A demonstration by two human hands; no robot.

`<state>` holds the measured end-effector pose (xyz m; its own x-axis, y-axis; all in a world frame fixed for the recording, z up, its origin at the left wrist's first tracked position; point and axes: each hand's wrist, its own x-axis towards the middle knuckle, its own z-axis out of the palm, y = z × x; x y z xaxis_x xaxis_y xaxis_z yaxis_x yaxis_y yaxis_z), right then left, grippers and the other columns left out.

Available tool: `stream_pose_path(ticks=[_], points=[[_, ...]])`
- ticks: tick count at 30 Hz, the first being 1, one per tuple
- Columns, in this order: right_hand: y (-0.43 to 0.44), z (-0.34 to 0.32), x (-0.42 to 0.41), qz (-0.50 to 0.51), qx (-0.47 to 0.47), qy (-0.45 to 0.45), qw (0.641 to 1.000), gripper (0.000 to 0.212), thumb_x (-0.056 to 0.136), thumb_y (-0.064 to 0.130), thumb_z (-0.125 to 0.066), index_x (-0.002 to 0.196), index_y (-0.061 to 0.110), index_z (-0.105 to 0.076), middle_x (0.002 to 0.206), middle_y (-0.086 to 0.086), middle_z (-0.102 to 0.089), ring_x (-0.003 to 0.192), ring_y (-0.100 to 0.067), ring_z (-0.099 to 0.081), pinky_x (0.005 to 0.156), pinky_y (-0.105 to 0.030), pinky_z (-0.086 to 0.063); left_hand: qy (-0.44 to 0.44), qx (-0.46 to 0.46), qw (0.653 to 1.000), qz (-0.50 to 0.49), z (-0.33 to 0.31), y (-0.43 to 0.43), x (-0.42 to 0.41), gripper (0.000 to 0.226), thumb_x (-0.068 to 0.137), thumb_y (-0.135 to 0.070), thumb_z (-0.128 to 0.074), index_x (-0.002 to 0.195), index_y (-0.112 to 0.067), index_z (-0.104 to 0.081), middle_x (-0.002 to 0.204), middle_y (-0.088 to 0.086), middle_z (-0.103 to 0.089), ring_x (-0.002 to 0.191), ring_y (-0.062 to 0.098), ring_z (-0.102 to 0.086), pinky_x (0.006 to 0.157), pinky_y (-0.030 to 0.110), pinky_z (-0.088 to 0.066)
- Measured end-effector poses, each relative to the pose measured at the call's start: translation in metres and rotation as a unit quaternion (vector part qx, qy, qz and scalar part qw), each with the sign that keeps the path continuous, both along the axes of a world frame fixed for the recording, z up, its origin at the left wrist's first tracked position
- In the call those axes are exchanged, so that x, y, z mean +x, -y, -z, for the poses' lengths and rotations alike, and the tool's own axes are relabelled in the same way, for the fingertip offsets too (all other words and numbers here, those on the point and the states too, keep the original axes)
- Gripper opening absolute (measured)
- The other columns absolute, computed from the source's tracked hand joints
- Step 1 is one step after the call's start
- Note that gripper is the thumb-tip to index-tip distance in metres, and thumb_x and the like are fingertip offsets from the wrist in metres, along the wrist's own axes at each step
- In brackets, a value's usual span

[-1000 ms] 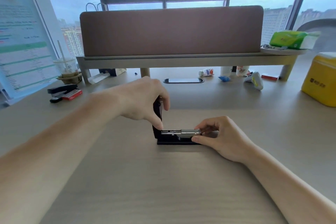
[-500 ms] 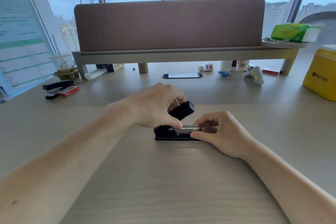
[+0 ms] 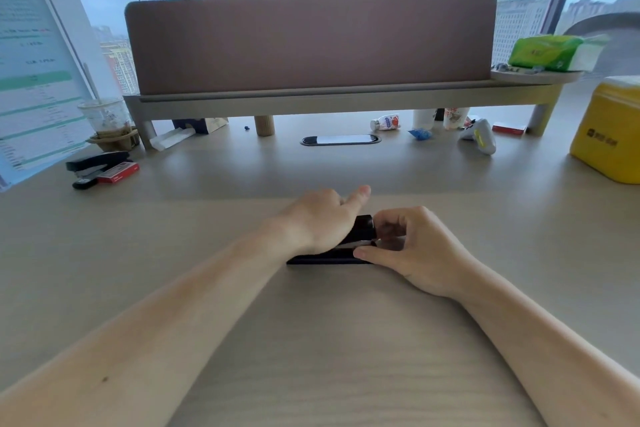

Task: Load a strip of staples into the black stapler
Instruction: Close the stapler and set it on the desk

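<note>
The black stapler lies flat on the wooden desk in the middle of the view, its front end pointing right. My left hand rests palm-down on its black top cover, which is folded down almost level over the metal magazine; only a thin silver edge shows. The index finger sticks out forward. My right hand holds the front end, thumb along the base and fingers curled at the nose. The staples are hidden under the cover.
A second black stapler and a red staple box lie at the far left. A yellow container stands at the right. A raised shelf with small bottles, cups and a plastic drink cup beneath spans the back.
The stapler's top cover stood upright, then half lowered; now my left hand has pushed it down nearly flat over the magazine. My right hand stayed at the front end.
</note>
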<state>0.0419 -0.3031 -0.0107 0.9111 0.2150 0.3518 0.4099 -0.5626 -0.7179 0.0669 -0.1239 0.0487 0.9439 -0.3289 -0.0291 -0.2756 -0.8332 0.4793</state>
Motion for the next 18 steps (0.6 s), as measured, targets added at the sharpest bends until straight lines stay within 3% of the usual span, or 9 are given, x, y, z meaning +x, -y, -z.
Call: stream_pose_path(ticks=[3, 7, 13, 18], points=[[0.002, 0.002, 0.002, 0.011, -0.004, 0.01, 1.0, 0.039, 0.077, 0.029, -0.09, 0.056, 0.043, -0.061, 0.052, 0.02, -0.059, 0.053, -0.003, -0.053, 0.057, -0.009, -0.037, 0.018, 0.024, 0.999, -0.012, 0.008, 0.009, -0.001, 0.074, 0.109, -0.053, -0.021, 0.055, -0.008, -0.044, 0.062, 0.018, -0.05, 0.074, 0.038, -0.054, 0.07, 0.035, -0.036], [0.002, 0.004, 0.003, 0.014, -0.011, 0.002, 1.0, 0.017, 0.075, 0.035, -0.09, 0.074, 0.03, -0.073, 0.063, 0.011, -0.066, 0.058, -0.001, -0.056, 0.063, -0.017, -0.046, 0.015, 0.029, 0.999, -0.015, 0.014, 0.012, 0.003, 0.064, 0.11, -0.049, -0.019, 0.059, -0.014, -0.035, 0.078, 0.019, -0.05, 0.082, 0.035, -0.05, 0.078, 0.036, -0.038], [0.002, 0.004, 0.003, 0.017, -0.003, -0.007, 1.0, 0.021, 0.074, 0.036, -0.09, 0.088, 0.024, -0.08, 0.079, 0.003, -0.079, 0.067, -0.003, -0.066, 0.071, -0.022, -0.053, 0.033, 0.013, 0.999, -0.022, 0.02, 0.013, 0.004, 0.063, 0.11, -0.047, -0.019, 0.059, -0.016, -0.037, 0.107, 0.029, -0.069, 0.094, 0.038, -0.059, 0.087, 0.041, -0.043], [0.002, 0.004, 0.003, 0.012, 0.001, -0.011, 1.0, 0.018, 0.075, 0.034, -0.09, 0.084, 0.023, -0.08, 0.076, 0.004, -0.078, 0.065, 0.0, -0.064, 0.07, -0.021, -0.053, 0.055, 0.01, 0.998, -0.021, 0.023, 0.011, 0.005, 0.063, 0.11, -0.045, -0.021, 0.057, -0.015, -0.04, 0.085, 0.019, -0.055, 0.086, 0.033, -0.052, 0.08, 0.037, -0.039]])
